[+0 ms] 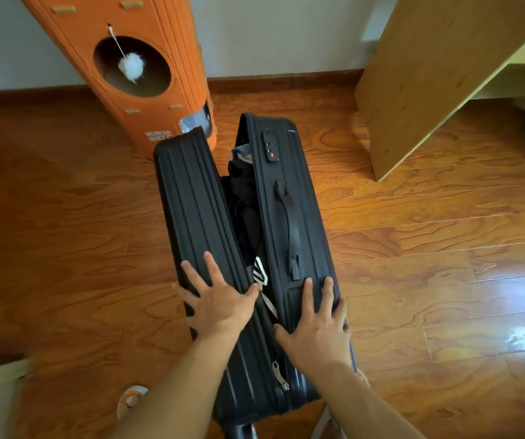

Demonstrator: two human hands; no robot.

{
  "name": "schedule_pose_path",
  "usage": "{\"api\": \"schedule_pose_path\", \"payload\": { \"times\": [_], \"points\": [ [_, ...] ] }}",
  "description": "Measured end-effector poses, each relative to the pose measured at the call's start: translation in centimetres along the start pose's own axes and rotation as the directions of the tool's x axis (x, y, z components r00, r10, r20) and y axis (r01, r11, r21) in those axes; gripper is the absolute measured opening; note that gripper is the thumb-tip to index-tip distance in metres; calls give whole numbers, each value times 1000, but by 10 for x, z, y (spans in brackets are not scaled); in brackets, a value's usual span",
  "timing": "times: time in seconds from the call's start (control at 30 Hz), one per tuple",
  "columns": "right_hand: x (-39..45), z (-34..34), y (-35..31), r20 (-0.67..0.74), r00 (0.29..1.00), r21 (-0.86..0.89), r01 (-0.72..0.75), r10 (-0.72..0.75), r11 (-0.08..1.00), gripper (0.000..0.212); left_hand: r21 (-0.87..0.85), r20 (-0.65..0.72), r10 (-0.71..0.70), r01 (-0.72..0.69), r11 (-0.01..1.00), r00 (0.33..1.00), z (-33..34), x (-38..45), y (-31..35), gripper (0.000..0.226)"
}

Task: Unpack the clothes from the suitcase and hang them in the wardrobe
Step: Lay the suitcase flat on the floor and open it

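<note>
Parting the two shells of the black suitcase (254, 248), standing on edge on the wooden floor (64, 217). Left hand (220, 301) lies flat on the ribbed left shell, fingers spread and straight, gripping nothing. Right hand (318, 324) lies flat on the handle-side shell, fingers extended over its edge. Dark clothes (243, 185) show in the gap, not yet out. Best to lower both halves evenly, so the clothes don't spill; wardrobe not identifiable here.

Clothes (242, 188) mostly hidden between suitcase (191, 198) halves; wheels cut off below.
</note>
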State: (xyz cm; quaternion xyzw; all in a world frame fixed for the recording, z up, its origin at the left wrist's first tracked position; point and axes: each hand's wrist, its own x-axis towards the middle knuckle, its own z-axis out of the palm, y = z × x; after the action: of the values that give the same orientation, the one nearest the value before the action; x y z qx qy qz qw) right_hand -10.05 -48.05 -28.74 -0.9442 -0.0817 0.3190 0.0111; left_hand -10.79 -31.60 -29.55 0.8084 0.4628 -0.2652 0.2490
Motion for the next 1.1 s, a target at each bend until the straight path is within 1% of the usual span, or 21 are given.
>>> {"api": "schedule_pose_path", "payload": {
  "times": [0.03, 0.1, 0.2, 0.27, 0.33, 0.4, 0.43, 0.47, 0.5, 0.53, 0.57, 0.63, 0.7, 0.73, 0.77, 0.83, 0.87, 0.93, 1.0, 1.07, 1.1],
  "points": [
    [1, 1, 0, 3, 1000, 5, -8, 8, 1000, 106, -15, 7, -50, 50, 999, 999, 3, 1, 3, 126],
    [2, 3, -3, 28, 999, 5, -30, 30, 1000, 107, -26, 1, -73, 73, 997, 997, 12, -3, 8, 132],
    [6, 2, -7, 64, 998, -15, -22, 23, 1000, 110, -11, -30, -23, 23, 1000, 999, 17, -12, 5, 127],
    [5, -2, -1, 89, 996, 34, 0, -3, 999, 109, 12, 9, 51, -51, 999, 999, 15, -15, -8, 116],
    [-7, -1, 12, -2, 996, 97, 84, -84, 992, 96, 45, 50, 166, -168, 985, 985, 15, -19, -33, 106],
    [-31, 8, 21, -204, 946, 120, 278, -250, 953, 71, 13, 28, 320, -321, 947, 947, 14, -26, -58, 99],
    [-44, 16, 21, -254, 904, 121, 382, -343, 916, 60, -48, -25, 378, -379, 924, 925, 14, -28, -72, 97],
    [-56, 25, 19, -252, 870, 111, 460, -423, 881, 54, -145, -82, 398, -406, 902, 914, 15, -31, -85, 97],
    [-65, 33, 15, -214, 851, 89, 505, -479, 858, 52, -281, -99, 359, -372, 885, 928, 16, -34, -97, 98],
    [-70, 40, 11, -176, 843, 59, 525, -508, 849, 53, -442, -59, 289, -285, 850, 955, 16, -38, -107, 95],
    [-72, 45, 7, -162, 844, 29, 522, -511, 853, 55, -584, 31, 220, -162, 795, 975, 17, -42, -116, 87],
    [-70, 46, 2, -249, 864, 60, 464, -437, 884, 55, -707, 230, 160, 52, 705, 960, 26, -52, -127, 69],
    [-60, 37, 5, -328, 915, 211, 313, -235, 926, 59, -751, 277, 161, 109, 651, 947, 31, -55, -131, 61],
    [-49, 29, 10, -289, 952, 283, 183, -98, 942, 66, -782, 267, 157, 119, 612, 951, 32, -51, -130, 61],
    [-34, 25, 20, -190, 981, 339, 35, 32, 940, 73, -812, 258, 142, 135, 568, 956, 33, -45, -128, 63],
    [1, 23, 45, 58, 980, 481, -193, 189, 855, 81, -853, 247, 108, 163, 495, 963, 32, -32, -118, 63],
    [16, 24, 57, 149, 967, 580, -256, 208, 774, 83, -871, 233, 96, 163, 462, 968, 32, -28, -113, 63],
    [31, 29, 70, 206, 956, 696, -292, 208, 656, 85, -907, 212, 89, 162, 389, 973, 36, -27, -104, 64],
    [34, 32, 79, 192, 956, 710, -292, 223, 641, 83, -929, 195, 130, 140, 342, 972, 42, -33, -92, 67],
    [40, 27, 93, 180, 957, 715, -287, 229, 637, 81, -926, 177, 162, 108, 362, 971, 47, -38, -75, 75],
    [48, 23, 104, 183, 956, 738, -288, 230, 611, 80, -914, 149, 167, 71, 399, 975, 51, -39, -64, 82]
  ]
}}
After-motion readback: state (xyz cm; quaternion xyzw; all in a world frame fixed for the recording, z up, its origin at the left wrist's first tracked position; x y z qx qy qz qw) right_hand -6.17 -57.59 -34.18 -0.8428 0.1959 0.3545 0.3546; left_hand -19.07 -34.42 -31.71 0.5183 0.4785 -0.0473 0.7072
